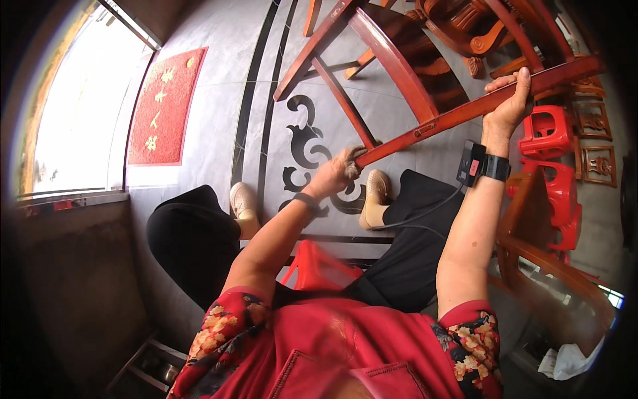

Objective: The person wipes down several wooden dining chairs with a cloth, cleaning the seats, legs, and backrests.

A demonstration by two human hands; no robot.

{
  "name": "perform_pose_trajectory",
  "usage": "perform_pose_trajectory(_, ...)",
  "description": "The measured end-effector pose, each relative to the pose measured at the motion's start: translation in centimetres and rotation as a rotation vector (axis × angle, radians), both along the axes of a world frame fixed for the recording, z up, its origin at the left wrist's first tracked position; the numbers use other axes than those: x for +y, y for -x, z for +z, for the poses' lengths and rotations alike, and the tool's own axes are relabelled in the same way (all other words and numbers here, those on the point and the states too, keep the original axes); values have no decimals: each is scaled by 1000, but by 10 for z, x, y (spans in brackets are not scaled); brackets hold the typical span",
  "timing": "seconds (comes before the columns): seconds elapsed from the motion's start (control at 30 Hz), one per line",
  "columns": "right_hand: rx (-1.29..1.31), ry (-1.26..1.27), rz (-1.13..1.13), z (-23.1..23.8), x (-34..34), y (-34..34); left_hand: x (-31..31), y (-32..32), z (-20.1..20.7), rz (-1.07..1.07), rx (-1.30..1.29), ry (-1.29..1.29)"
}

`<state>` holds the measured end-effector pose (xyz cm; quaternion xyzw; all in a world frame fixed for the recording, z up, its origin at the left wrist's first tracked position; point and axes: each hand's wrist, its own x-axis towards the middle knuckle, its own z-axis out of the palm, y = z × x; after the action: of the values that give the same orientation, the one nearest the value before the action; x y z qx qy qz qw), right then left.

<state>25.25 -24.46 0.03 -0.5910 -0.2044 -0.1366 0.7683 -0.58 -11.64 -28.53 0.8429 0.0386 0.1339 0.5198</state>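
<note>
A reddish-brown wooden chair [458, 118] lies tilted in front of me, one long leg slanting from lower left to upper right. My right hand [508, 106] is closed around this leg toward its right end, thumb up over the wood. At the leg's lower-left end, my left hand [337, 171] presses a small grey-brown rag [352, 161] against the wood. Its fingers are bent over the rag, which is mostly hidden beneath them. Another wooden rail joins the leg close to my left hand.
A red doormat [167, 108] lies by the bright doorway at left. Carved wooden furniture [458, 26] stands beyond the chair. Red plastic stools [548, 133] are at right, near a wooden armchair [558, 272]. A red stool [316, 266] shows between my legs.
</note>
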Motion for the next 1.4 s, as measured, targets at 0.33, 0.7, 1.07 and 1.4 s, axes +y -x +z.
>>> perform_pose_trajectory(0.33,10,39,-11,0,-4,-2,-39,-14,3,323,26,-35)
perform_pose_trajectory(0.7,25,-25,4,-1,-3,-5,-13,35,-55,290,413,8)
perform_pose_trajectory(1.07,51,-34,16,-4,-4,-11,-32,-5,-26,318,124,-11)
perform_pose_trajectory(1.4,128,-62,81,-3,-8,-11,78,86,-169,423,558,-9)
